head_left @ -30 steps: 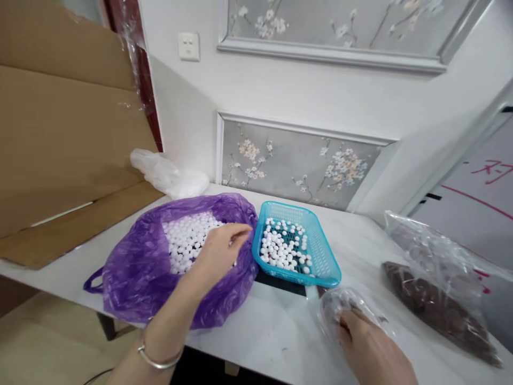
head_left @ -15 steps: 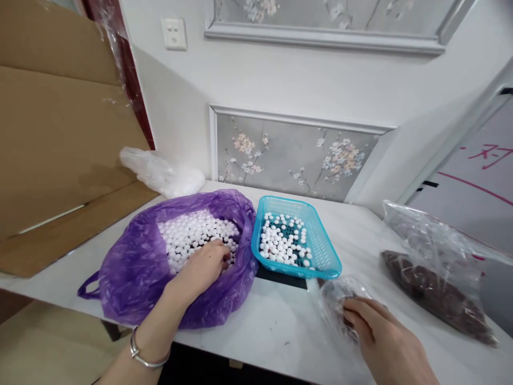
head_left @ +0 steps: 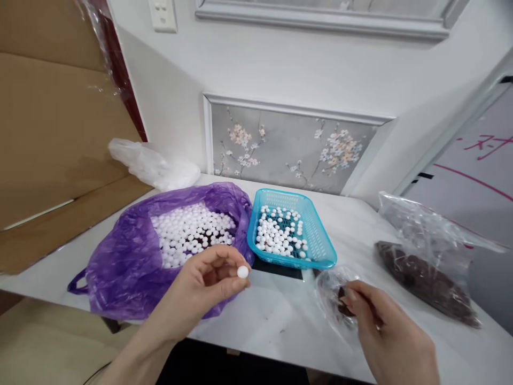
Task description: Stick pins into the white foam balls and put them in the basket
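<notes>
My left fingers [head_left: 225, 289] pinch a round white ball [head_left: 242, 272]; right fingers [head_left: 371, 293], I can't tell; blue plastic basket [head_left: 317, 235] has some, purple plastic bag [head_left: 128, 278] many.

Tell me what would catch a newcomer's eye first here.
Likely the vivid purple bag on the left of the table, open and heaped with white balls. Right beside it sits the bright blue basket, with more such balls inside. In front of the bag, the left hand holds up a single white ball between its fingers.
</notes>
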`<control>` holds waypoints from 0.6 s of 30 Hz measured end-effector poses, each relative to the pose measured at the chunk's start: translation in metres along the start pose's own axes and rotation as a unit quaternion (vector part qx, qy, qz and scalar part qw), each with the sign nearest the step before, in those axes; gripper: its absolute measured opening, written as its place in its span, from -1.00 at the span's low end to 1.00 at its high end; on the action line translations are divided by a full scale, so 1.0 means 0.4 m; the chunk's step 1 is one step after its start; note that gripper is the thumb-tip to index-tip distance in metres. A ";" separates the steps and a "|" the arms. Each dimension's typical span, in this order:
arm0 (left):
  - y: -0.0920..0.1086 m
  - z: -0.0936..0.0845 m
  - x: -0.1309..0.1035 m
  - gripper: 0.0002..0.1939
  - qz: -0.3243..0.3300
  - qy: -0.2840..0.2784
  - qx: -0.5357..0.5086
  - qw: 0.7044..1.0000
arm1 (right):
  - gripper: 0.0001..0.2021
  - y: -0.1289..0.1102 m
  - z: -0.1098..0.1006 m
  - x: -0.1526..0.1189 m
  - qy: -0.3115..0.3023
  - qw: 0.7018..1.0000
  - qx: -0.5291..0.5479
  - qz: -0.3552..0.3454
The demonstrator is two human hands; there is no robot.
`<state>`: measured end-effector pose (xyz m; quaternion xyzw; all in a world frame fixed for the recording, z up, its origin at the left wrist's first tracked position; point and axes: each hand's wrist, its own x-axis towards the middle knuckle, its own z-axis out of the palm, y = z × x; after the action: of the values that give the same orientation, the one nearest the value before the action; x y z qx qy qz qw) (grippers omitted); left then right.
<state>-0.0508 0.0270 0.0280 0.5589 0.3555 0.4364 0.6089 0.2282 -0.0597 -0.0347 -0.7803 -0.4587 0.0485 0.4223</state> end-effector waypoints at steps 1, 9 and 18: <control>-0.003 0.007 -0.004 -0.88 -0.004 -0.007 -0.033 0.999 | -0.75 -0.001 -0.001 -0.003 -0.009 0.999 0.034 0.007; -0.024 0.083 -0.017 -0.88 -0.130 -0.063 -0.178 0.973 | -0.90 -0.134 0.003 -0.068 -0.193 0.797 0.564 0.095; -0.049 0.130 -0.036 -0.95 -0.237 -0.097 -0.332 0.908 | -0.96 -0.164 0.027 -0.093 -0.201 0.756 0.619 0.068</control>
<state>-0.0055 -0.0056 0.0140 0.2637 0.2516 0.3160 0.8759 0.1574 -0.0667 -0.0072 -0.3500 -0.3490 0.5063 0.7067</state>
